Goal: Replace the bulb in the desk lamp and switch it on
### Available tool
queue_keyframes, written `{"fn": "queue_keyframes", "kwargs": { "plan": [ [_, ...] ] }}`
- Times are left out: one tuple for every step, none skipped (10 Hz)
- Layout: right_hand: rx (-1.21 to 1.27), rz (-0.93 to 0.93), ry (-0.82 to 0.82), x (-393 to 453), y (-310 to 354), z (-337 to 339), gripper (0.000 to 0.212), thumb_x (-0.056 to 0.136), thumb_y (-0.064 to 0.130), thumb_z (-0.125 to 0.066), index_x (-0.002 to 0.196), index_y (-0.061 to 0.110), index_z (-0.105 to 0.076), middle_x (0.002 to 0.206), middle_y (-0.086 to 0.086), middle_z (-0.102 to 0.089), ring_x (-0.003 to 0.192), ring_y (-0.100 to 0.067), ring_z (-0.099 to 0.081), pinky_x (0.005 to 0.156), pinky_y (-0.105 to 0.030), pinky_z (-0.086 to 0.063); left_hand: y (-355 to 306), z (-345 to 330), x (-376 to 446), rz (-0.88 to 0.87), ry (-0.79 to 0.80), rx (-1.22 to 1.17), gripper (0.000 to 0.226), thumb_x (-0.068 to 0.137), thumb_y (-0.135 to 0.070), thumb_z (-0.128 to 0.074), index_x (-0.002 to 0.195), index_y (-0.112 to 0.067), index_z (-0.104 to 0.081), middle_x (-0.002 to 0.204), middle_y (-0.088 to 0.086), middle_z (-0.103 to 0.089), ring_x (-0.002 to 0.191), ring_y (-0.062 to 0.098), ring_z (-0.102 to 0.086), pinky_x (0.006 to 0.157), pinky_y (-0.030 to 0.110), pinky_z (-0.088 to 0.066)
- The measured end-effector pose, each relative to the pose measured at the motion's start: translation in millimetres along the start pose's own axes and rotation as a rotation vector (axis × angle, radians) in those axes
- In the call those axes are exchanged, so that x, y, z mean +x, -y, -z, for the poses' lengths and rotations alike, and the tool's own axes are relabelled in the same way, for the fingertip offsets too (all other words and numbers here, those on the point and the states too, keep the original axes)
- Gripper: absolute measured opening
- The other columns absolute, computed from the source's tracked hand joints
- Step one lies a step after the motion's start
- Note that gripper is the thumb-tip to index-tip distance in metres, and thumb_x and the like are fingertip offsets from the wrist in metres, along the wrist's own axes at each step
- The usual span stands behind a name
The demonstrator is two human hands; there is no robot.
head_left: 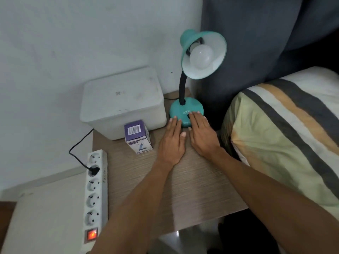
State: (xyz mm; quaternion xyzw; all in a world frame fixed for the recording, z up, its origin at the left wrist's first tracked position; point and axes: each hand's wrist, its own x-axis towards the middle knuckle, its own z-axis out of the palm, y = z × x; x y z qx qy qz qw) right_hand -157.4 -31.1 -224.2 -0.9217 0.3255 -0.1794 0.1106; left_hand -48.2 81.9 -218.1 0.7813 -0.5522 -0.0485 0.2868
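Observation:
A teal desk lamp stands on the wooden bedside table (192, 189); its round base (178, 109) carries a black gooseneck and a teal shade (216, 57). A white bulb (200, 56) sits in the shade, unlit. My left hand (172, 142) lies flat on the table, fingertips touching the base's front left edge. My right hand (202, 132) lies flat beside it, fingers resting on top of the base and covering the dark switch area. Both hands hold nothing. A purple and white bulb box (137, 136) stands left of my left hand.
A white lidded plastic box (122, 101) fills the table's back left. A white power strip (94, 191) with a lit red switch leans at the table's left edge, a black plug in it. A striped pillow (282, 136) and dark headboard lie to the right.

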Motion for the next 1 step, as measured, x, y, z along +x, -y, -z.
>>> {"fn": "queue_keyframes", "kwargs": {
  "plan": [
    [-0.016, 0.019, 0.000, -21.6, 1.1, 9.3, 0.055, 0.100, 0.021, -0.043, 0.150, -0.001, -0.033, 0.153, -0.022, -0.038, 0.145, -0.033, -0.034, 0.119, -0.047, -0.028, -3.3, 15.8, -28.0, -0.019, 0.046, -0.011, 0.060, 0.109, -0.042, -0.023, 0.162, -0.013, -0.024, 0.170, 0.005, -0.018, 0.158, 0.015, -0.011, 0.127, 0.035, -0.019]
  ]
}}
